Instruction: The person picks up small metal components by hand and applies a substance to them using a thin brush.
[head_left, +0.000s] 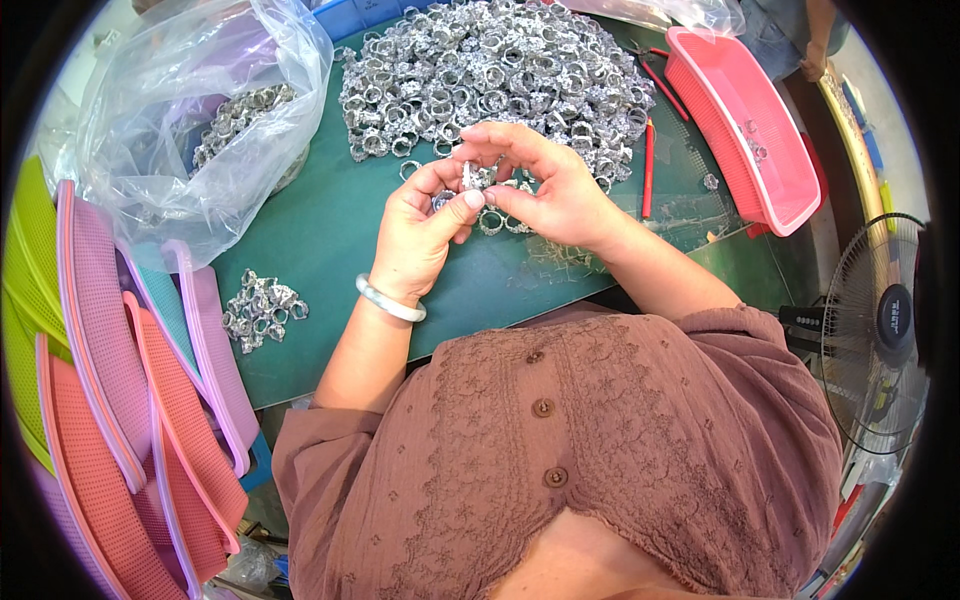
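My left hand point(420, 225), with a pale bangle point(390, 300) at its wrist, is closed, its thumb and fingers pinching a silvery metal ring point(470, 178). Facing it, my right hand point(563, 195) is curled with thumb and fingertips drawn in around the same spot. It appears to grip a ring there too, partly hidden by the fingers. Just below the fingertips lie loose rings point(492, 222) on the green tabletop point(345, 240). Directly beyond both hands rises a big heap of similar rings point(480, 75).
A clear plastic bag point(160, 190) with more rings stands far left, above a small ring cluster point(262, 310). Stacked colored baskets point(105, 330) lean at the left. Red-handled pliers point(648, 170) and a pink basket point(700, 120) lie right, near a fan point(880, 320).
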